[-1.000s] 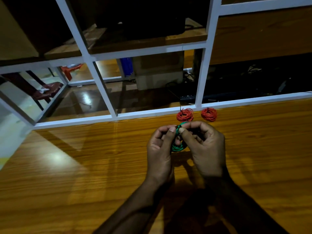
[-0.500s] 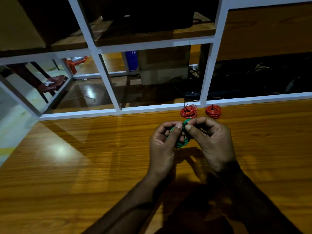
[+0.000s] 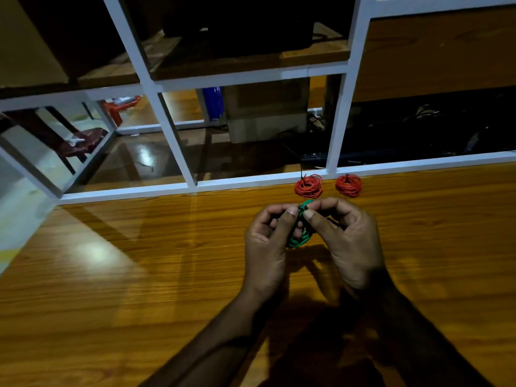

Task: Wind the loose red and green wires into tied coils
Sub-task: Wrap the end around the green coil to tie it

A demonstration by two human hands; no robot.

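A small coil of green wire (image 3: 300, 239) is held above the wooden table between both hands. My left hand (image 3: 268, 247) pinches the coil's top with thumb and fingers, and my right hand (image 3: 349, 241) pinches the same spot from the right, where a small dark tie shows. Most of the coil is hidden behind my fingers. Two tied red wire coils lie side by side at the table's far edge, the left red coil (image 3: 308, 186) just beyond my fingertips and the right red coil (image 3: 348, 185) beside it, each with a dark tie sticking up.
The wooden table (image 3: 139, 261) ends at a white metal frame (image 3: 251, 180) right behind the red coils. Beyond the frame are a lower shelf, a cardboard box (image 3: 265, 115), dark cables and a red plastic chair (image 3: 83, 141) on a glossy floor.
Both hands keep pinching the green coil's top and shift slightly within the view as my head moves. The red coils have not moved on the table.
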